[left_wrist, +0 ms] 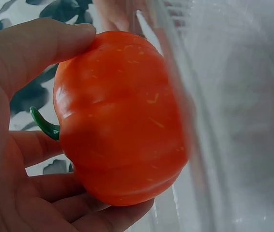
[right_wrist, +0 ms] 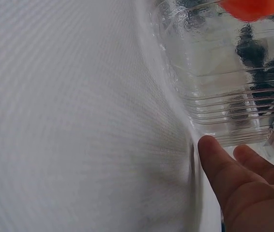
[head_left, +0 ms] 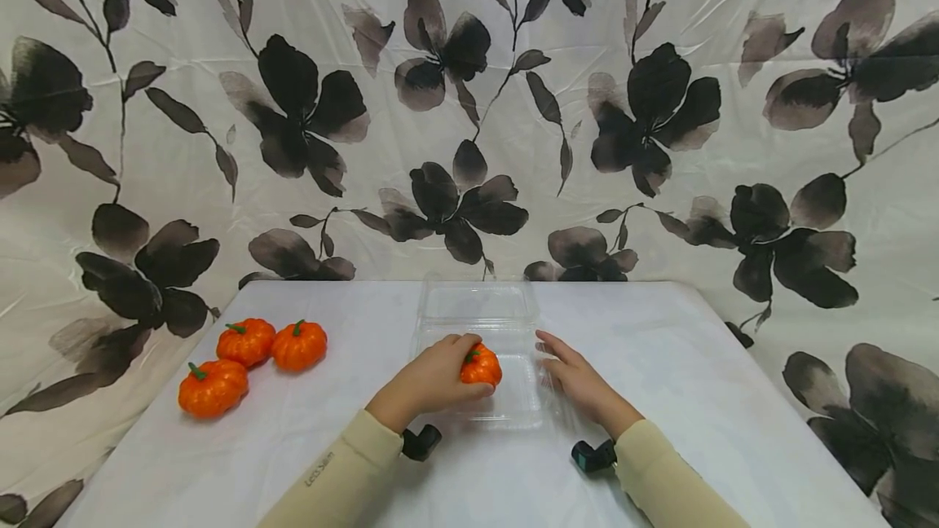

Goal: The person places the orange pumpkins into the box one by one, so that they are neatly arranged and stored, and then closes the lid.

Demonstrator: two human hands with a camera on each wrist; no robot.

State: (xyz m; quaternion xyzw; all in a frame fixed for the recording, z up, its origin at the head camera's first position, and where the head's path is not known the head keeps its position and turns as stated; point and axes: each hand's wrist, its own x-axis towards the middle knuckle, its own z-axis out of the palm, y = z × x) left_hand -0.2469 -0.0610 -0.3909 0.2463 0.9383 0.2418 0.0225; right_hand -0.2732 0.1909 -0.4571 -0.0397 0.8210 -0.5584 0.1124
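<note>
My left hand [head_left: 428, 375] grips a small orange toy pumpkin [head_left: 484, 368] with a green stem, thumb on one side and fingers around the other. In the left wrist view the pumpkin [left_wrist: 122, 116] is beside the clear wall of a plastic clamshell container [left_wrist: 209, 145]. From the head view, the held pumpkin overlaps the container's base [head_left: 522, 412], whose hinged lid [head_left: 477, 300] lies open towards the back. On the container's right side is my right hand [head_left: 587, 385], its fingers extended. The right wrist view has those fingertips [right_wrist: 207, 145] right at the container's ribbed wall.
Three more toy pumpkins sit grouped on the table's left: one in front [head_left: 213, 389], one behind it [head_left: 246, 341] and one to the right [head_left: 299, 346]. A white cloth covers the table [head_left: 645, 349]. Behind it hangs a floral curtain [head_left: 557, 145].
</note>
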